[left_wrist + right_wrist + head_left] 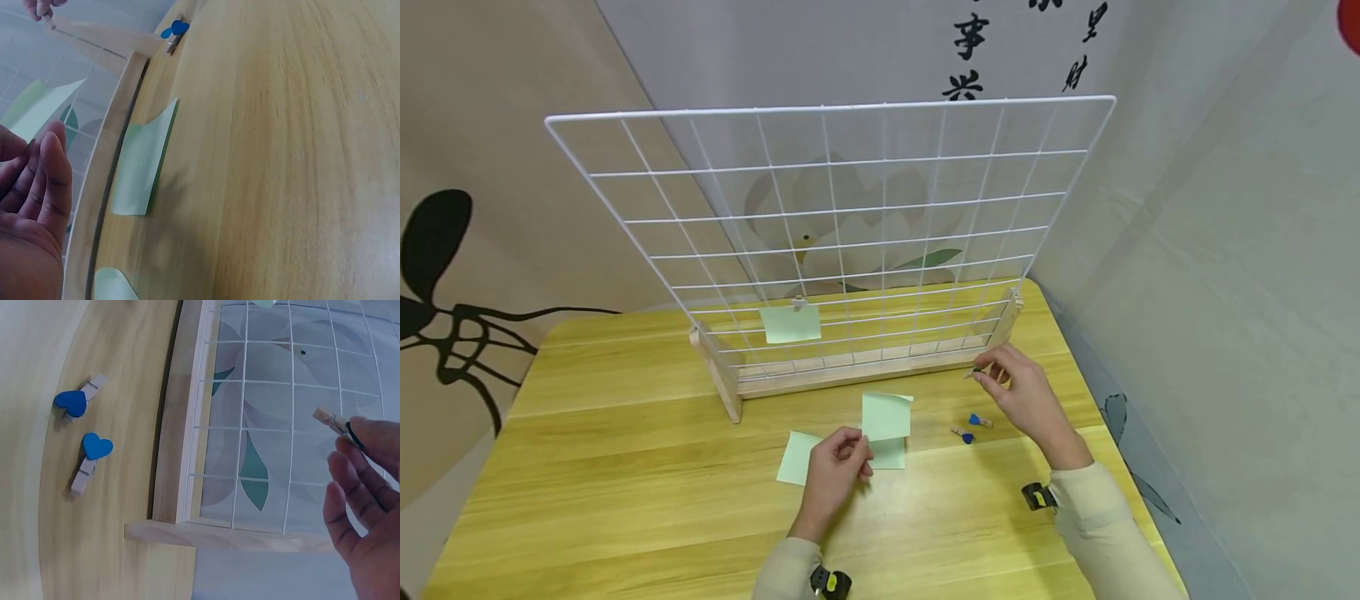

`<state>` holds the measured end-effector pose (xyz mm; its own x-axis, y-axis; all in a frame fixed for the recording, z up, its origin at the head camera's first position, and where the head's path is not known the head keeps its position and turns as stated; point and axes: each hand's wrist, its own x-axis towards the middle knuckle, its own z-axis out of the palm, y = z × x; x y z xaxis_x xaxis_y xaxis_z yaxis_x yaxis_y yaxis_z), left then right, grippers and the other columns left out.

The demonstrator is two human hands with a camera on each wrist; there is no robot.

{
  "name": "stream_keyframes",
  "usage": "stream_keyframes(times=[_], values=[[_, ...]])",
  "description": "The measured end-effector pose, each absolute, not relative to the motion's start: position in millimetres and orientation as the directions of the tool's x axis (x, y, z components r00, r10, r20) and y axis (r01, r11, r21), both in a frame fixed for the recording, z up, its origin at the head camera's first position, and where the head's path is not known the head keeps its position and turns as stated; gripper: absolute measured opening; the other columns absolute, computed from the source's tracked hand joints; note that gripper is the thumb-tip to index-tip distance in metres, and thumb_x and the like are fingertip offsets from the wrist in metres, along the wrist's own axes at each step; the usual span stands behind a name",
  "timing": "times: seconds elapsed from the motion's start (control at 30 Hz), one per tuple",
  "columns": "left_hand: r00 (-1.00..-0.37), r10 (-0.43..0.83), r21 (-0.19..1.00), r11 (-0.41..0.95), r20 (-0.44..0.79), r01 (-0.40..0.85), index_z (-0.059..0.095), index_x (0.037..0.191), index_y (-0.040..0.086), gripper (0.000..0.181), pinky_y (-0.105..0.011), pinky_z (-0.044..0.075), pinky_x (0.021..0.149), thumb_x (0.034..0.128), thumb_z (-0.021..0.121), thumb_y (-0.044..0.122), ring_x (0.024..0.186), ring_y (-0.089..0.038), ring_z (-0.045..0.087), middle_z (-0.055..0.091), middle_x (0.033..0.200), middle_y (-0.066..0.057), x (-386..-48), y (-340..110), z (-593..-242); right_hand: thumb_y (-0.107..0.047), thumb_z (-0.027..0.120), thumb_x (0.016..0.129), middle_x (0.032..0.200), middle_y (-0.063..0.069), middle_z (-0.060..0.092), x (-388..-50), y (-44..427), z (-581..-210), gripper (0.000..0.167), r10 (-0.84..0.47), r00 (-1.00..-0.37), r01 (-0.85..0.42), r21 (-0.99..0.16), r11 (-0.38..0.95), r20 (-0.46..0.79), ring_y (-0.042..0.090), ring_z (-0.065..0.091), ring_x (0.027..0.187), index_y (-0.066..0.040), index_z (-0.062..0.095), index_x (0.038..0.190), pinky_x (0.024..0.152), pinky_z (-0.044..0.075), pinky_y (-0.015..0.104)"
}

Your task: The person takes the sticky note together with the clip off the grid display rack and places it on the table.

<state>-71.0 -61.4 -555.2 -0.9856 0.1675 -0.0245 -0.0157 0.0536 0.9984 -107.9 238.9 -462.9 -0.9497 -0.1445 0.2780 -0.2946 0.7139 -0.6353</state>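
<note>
Between thumb and fingers, my left hand (835, 475) pinches a pale green sticky note (886, 416) by its lower left corner, lifted above the table. Another green note (889, 455) lies partly hidden beneath it, and a third note (795, 460) lies left of the hand. My right hand (1021, 395) pinches a small wooden clothespin (331, 420) near the right end of the white wire grid (880, 200). Two clothespins with blue hearts (70, 404) lie on the table, left of the right hand. One green note (792, 325) hangs on the grid's lower left from a clip (799, 302).
A wooden base (865, 367) with end supports holds the grid upright at the back of the yellow wooden table (625, 483). Behind it hangs a printed cloth (850, 58) with black characters. A pale wall covering (1240, 250) stands along the table's right side.
</note>
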Motion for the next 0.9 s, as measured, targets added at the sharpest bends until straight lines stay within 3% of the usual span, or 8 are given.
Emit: stream_keyframes(times=[0.13,0.43,0.67,0.9], values=[[-0.983,0.176,0.997,0.066,-0.051,-0.040,0.064,0.098,-0.009,0.018,-0.044,0.059,0.054,0.0990,0.060,0.009,0.061,-0.037,0.064,0.065,0.080,-0.023,-69.6,-63.0,-556.3,-0.007,0.070,0.092,0.092,-0.004,0.058,-106.7,237.3,-465.0,0.014,-0.147,-0.956,-0.281,-0.644,0.711,0.255,0.013,0.053,0.078,-0.007,0.067,0.105,0.065,0.053,0.038],[-0.984,0.165,0.997,0.059,-0.065,-0.056,0.064,0.097,-0.008,0.014,-0.040,0.058,0.051,0.0982,0.060,0.005,0.058,-0.030,0.063,0.065,0.077,-0.018,-69.8,-67.7,-558.8,-0.006,0.071,0.091,0.093,-0.004,0.059,-108.2,236.7,-465.6,0.014,-0.136,-0.956,-0.276,-0.642,0.715,0.260,0.013,0.054,0.079,-0.008,0.067,0.104,0.065,0.054,0.038],[-0.982,0.167,0.995,0.052,-0.093,-0.085,0.063,0.098,-0.010,0.014,-0.040,0.059,0.053,0.0981,0.060,0.004,0.062,-0.039,0.064,0.064,0.079,-0.023,-68.8,-71.2,-560.4,-0.006,0.071,0.091,0.093,-0.004,0.059,-108.5,235.0,-467.5,0.014,-0.133,-0.960,-0.267,-0.658,0.704,0.247,0.013,0.053,0.079,-0.009,0.067,0.104,0.066,0.054,0.039],[-0.976,0.169,0.990,0.063,-0.136,-0.127,0.062,0.098,-0.011,0.015,-0.037,0.059,0.053,0.0979,0.060,0.004,0.060,-0.033,0.064,0.065,0.077,-0.019,-64.9,-76.5,-563.6,-0.006,0.071,0.091,0.092,-0.004,0.058,-107.9,234.1,-473.2,0.014,-0.141,-0.959,-0.271,-0.663,0.698,0.244,0.013,0.053,0.077,-0.008,0.067,0.104,0.065,0.054,0.041]])
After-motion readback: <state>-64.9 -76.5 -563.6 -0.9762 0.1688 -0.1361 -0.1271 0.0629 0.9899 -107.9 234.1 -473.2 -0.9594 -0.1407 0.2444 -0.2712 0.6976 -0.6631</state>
